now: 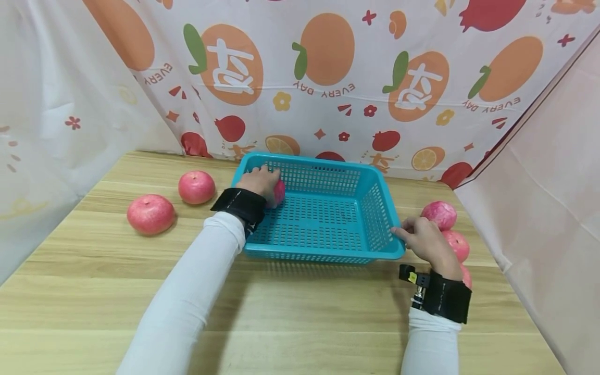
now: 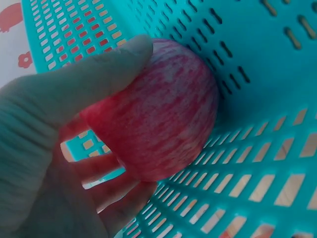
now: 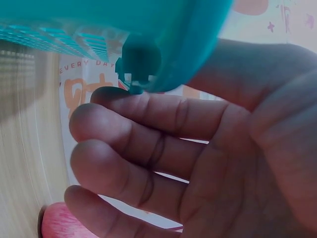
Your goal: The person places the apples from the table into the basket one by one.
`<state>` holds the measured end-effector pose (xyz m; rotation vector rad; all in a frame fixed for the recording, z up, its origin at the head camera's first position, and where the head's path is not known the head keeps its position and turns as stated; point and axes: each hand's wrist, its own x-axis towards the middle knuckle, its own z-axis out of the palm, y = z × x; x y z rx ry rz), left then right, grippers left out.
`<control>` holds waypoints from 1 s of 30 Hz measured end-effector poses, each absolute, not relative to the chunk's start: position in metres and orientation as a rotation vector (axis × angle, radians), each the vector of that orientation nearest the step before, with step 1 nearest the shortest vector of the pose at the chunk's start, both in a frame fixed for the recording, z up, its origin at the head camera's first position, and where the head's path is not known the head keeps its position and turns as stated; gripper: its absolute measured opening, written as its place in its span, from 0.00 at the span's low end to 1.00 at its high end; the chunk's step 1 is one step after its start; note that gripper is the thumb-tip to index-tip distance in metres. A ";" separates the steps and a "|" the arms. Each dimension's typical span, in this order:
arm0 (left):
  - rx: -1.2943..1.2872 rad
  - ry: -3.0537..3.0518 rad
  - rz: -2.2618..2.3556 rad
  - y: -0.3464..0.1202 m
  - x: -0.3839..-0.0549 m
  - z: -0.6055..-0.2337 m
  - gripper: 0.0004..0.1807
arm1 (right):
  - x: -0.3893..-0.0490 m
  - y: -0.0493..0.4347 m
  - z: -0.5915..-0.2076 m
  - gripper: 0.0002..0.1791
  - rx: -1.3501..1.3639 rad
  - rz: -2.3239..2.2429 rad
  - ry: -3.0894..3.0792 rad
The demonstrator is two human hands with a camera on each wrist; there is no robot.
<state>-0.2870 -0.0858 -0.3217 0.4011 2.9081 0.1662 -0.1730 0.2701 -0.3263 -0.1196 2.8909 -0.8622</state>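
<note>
A turquoise plastic basket (image 1: 323,253) with slotted walls sits in the middle of the wooden table. Inside its left end, my left hand (image 1: 259,182) holds a red-pink apple (image 2: 163,109), the thumb on one side and the fingers around the other. The apple lies close to the basket's wall and floor. At the right front corner, my right hand (image 1: 424,242) grips the basket's rim, its thumb over the top and its fingers beneath, as the right wrist view shows.
Left of the basket stand two apples, one nearer (image 1: 151,214) and one farther back (image 1: 196,187). A streaked apple (image 1: 439,215) and two pink apples (image 1: 456,245) line up beyond the right hand. A fruit-patterned curtain (image 1: 323,104) hangs behind the table (image 1: 300,312).
</note>
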 end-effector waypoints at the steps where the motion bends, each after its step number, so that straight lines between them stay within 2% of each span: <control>1: 0.397 2.899 0.165 -0.086 -0.287 -0.322 0.45 | -0.173 0.270 -0.327 0.15 -0.121 -0.860 2.893; 16: 0.421 2.868 0.215 -0.087 -0.295 -0.324 0.46 | -0.174 0.272 -0.326 0.15 -0.133 -0.852 2.916; 30: 0.451 2.892 0.211 -0.088 -0.293 -0.324 0.43 | -0.172 0.269 -0.324 0.16 -0.122 -0.846 2.897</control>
